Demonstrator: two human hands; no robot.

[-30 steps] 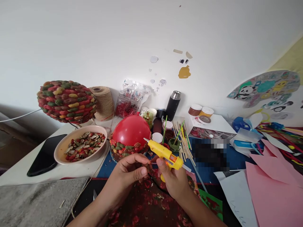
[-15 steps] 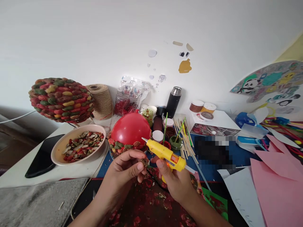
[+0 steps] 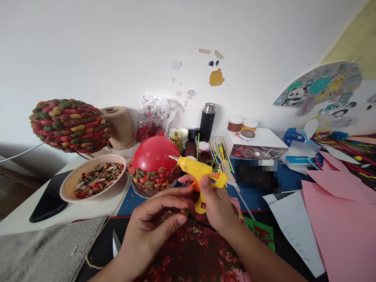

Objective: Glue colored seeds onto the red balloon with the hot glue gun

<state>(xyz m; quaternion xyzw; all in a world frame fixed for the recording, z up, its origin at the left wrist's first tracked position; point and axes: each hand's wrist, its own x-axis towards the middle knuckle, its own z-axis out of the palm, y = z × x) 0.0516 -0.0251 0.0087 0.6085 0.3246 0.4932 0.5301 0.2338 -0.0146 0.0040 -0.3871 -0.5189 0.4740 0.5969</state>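
Note:
My left hand (image 3: pixel 160 217) pinches a small dark painted peanut shell (image 3: pixel 184 211) between thumb and fingers. In my right hand (image 3: pixel 216 199) is a yellow hot glue gun (image 3: pixel 201 170), gripped by its handle, with the metal nozzle pointing left. Behind both hands stands a red balloon (image 3: pixel 155 154), its lower part ringed by rows of red, green and brown shells (image 3: pixel 152 178). The nozzle lies in front of the balloon in view; whether they touch I cannot tell. To the left, a pale bowl (image 3: pixel 66 192) holds painted shells.
A shell-covered ball (image 3: pixel 70 125) stands at the left beside a twine spool (image 3: pixel 119 127). Paint jars (image 3: pixel 235 124), a black flask (image 3: pixel 207 123) and wooden sticks (image 3: pixel 225 160) are at the back. Scissors (image 3: pixel 115 243) lie near my left forearm. Pink paper (image 3: pixel 331 227) covers the right side.
My right hand has turned the glue gun more upright, baring its handle. My left hand, still pinching the shell, is slightly lower. The view has shifted a little right.

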